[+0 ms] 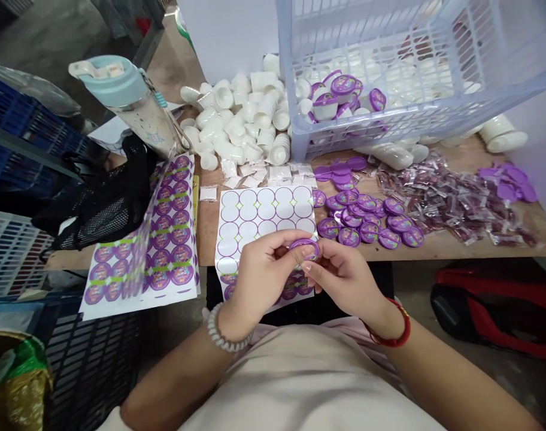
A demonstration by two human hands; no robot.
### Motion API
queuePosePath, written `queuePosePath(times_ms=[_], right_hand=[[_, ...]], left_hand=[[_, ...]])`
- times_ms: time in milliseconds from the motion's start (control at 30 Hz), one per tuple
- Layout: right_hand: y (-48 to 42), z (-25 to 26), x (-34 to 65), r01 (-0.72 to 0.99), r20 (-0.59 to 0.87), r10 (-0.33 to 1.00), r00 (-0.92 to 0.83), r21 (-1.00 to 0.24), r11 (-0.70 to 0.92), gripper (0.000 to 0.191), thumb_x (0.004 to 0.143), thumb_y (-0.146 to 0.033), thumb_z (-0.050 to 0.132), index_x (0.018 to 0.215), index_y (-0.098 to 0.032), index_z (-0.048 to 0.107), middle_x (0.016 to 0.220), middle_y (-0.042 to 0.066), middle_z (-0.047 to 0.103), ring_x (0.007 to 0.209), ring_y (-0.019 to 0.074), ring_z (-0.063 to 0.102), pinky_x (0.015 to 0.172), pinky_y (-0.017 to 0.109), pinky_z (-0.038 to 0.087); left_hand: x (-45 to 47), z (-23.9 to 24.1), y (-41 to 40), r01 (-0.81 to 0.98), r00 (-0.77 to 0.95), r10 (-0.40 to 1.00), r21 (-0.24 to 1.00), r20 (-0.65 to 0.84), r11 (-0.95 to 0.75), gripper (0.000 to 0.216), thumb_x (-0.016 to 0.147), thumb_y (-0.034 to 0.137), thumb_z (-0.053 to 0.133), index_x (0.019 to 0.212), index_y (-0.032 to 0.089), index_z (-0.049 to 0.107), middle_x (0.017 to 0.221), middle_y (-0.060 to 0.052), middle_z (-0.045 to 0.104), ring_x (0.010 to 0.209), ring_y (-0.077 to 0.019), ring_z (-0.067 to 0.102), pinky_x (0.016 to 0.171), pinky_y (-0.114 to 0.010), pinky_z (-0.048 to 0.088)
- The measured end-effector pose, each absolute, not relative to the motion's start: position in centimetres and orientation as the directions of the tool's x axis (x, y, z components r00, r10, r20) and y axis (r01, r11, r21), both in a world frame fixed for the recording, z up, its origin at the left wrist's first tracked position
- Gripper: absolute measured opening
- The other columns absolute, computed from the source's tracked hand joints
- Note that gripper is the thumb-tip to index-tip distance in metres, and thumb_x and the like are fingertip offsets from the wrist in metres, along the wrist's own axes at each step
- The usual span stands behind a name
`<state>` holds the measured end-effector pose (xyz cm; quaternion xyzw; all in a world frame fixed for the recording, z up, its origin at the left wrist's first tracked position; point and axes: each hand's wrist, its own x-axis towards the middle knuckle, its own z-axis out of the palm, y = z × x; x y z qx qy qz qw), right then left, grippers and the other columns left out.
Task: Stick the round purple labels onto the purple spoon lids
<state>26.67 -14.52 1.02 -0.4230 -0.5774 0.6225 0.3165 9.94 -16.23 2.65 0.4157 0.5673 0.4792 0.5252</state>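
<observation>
A round purple lid (309,244) with a printed sticker on its face is between my two hands. My left hand (269,263) grips its left side, thumb across the face. Fingers of my right hand (342,272) pinch the lid's right edge. Beneath my hands lies a sticker sheet (264,206); its upper rows are bare circle outlines, and purple stickers show in the lower rows. Just right of my hands is a pile of stickered purple lids (360,216). Plain purple lids (341,172) lie behind that pile.
White cups (243,117) are heaped at the back, by a plastic basket (300,140) holding cups and lids. Small packets (457,200) cover the right side, near more purple lids (510,182). More sticker sheets (165,254), a black mesh bag (115,197) and a bottle (133,111) are left.
</observation>
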Motion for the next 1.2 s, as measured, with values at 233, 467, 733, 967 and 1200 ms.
queuePosePath(times_ms=[233,467,733,967,1200], right_hand=[[-13.4,0.2,27.1,0.032,-0.102,0.934,-0.342,-0.995,-0.097,0.033,0.089,-0.050,0.078,0.094,-0.021,0.065,0.076,-0.001,0.067,0.063,0.0137,0.064,0.057,0.026,0.058],[-9.6,-0.1,33.1,0.576,0.170,0.965,-0.201,-0.776,0.256,0.017,0.098,-0.038,0.066,0.099,-0.022,0.073,0.090,0.004,0.077,0.078,0.0206,0.072,0.072,0.034,0.057],[-2.1,-0.1,34.9,0.861,0.354,0.896,-0.269,-0.328,0.388,0.035,0.097,-0.039,0.061,0.120,-0.016,0.075,0.118,0.017,0.070,0.112,0.0334,0.068,0.101,0.049,0.054],[2.9,1.6,30.5,0.947,-0.037,0.948,-0.317,0.043,0.319,0.041,0.096,-0.035,0.065,0.131,-0.015,0.072,0.117,0.018,0.078,0.107,0.0345,0.073,0.092,0.041,0.055],[2.2,2.2,30.2,0.927,-0.052,0.940,-0.336,0.156,0.340,0.036,0.102,-0.024,0.048,0.111,-0.011,0.080,0.098,0.022,0.080,0.090,0.0314,0.076,0.077,0.037,0.048]], left_hand=[[10.3,1.8,-16.1,0.109,-0.101,0.991,0.990,-0.083,0.094,0.018,0.094,0.037,0.076,0.104,0.025,0.085,0.098,-0.004,0.084,0.085,-0.0212,0.077,0.079,-0.031,0.061],[7.6,1.6,-15.6,0.634,0.094,0.996,0.771,-0.005,-0.056,0.055,0.098,0.037,0.069,0.150,0.024,0.060,0.158,-0.011,0.058,0.155,-0.0351,0.043,0.128,-0.062,0.031],[6.0,0.4,-16.8,0.761,0.261,0.961,0.633,-0.096,-0.143,0.068,0.104,0.046,0.060,0.165,0.026,0.036,0.161,-0.015,0.053,0.157,-0.0341,0.039,0.130,-0.069,0.017],[5.0,1.8,-16.9,0.771,0.319,0.947,0.592,-0.039,-0.236,0.044,0.106,0.049,0.056,0.142,0.029,0.068,0.170,-0.011,0.040,0.163,-0.0432,0.015,0.124,-0.080,0.000],[3.7,1.6,-17.3,0.469,0.196,0.981,0.878,0.005,-0.098,0.051,0.104,0.039,0.060,0.154,0.029,0.056,0.155,-0.012,0.060,0.136,-0.0290,0.065,0.129,-0.056,0.031]])
